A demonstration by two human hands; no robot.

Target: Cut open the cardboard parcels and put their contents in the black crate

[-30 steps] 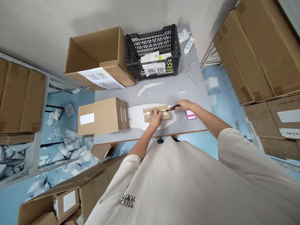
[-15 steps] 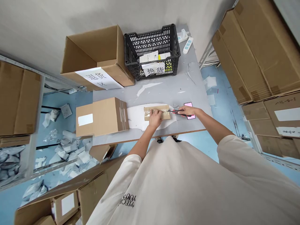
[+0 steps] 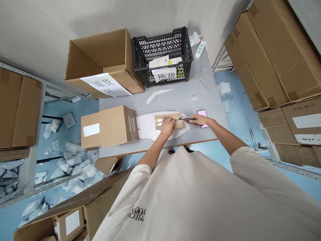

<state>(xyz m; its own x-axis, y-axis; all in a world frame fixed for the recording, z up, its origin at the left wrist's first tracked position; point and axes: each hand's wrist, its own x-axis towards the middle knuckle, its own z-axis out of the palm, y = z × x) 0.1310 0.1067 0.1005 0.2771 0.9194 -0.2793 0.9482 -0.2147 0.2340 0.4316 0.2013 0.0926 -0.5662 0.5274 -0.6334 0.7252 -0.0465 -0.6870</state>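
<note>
My left hand presses down on a small, flat cardboard box with shiny clear tape along its top. Its fingers are bent over the upper face and hold the box against the table. In my right hand is a pair of scissors with black and red handles. The tips point left and meet the box's right end, at the tape. Beneath the box lies a white sheet. A phone with a lit pink screen rests under and beside my right hand.
A larger closed carton stands left of the sheet. At the back of the table are an open carton with a paper sign, a black plastic crate and a power strip. Stacked cartons rise on the right.
The scissors' tips have shifted slightly at the box's right end. My left hand still presses on the box, with its fingers a little farther right.
</note>
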